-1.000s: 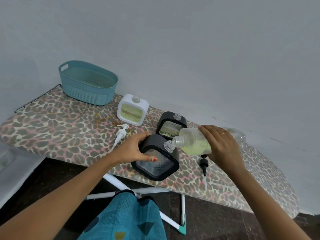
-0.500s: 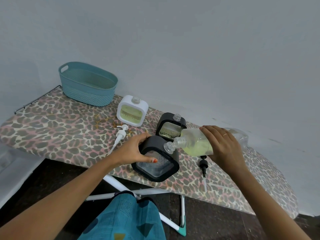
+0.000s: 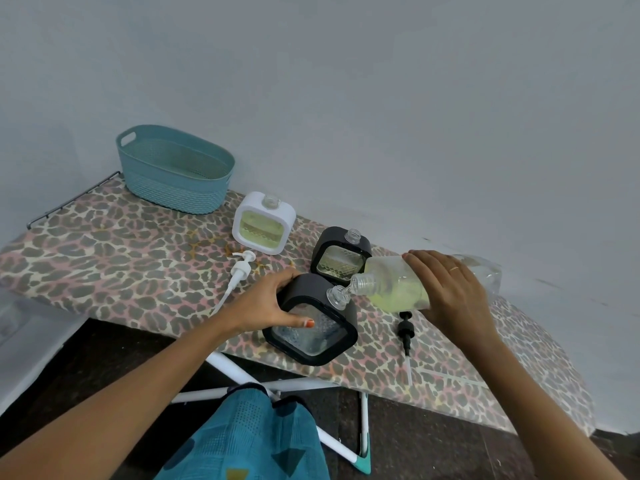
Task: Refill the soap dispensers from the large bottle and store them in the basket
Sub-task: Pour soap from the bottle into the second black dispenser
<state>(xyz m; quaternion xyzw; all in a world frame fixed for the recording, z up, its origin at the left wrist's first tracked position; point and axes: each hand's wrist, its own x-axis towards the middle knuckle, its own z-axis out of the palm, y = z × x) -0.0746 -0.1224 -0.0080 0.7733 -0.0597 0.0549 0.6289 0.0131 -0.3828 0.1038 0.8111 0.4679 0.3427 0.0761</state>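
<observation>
The near black dispenser [image 3: 311, 320] stands at the front edge of the ironing board [image 3: 104, 258], and all other places below are given from it. The left hand [image 3: 266, 306] is wrapped around its left side, with the thumb pressed on the clear front window. The right hand [image 3: 450, 292] grips the large bottle [image 3: 394, 285], which is tilted almost flat just to the right, and the bottle mouth touches or nearly touches the open neck of the dispenser. Yellow-green soap lies in the low side of the bottle. I cannot tell whether soap is flowing at this moment.

The step in hand seems to be the filling of this dispenser, which looks almost empty through the window. Behind it is a second black dispenser [image 3: 341, 259], and further behind to the left a white dispenser [image 3: 264, 223]; both have open necks and show some soap. A white pump [image 3: 240, 268] lies to the left, a black pump [image 3: 405, 329] to the right. The teal basket [image 3: 173, 171] is far behind to the left and holds nothing visible.

The next move probably needs a steady tilt with the two mouths aligned, because a small shift can spill soap on the cloth.
</observation>
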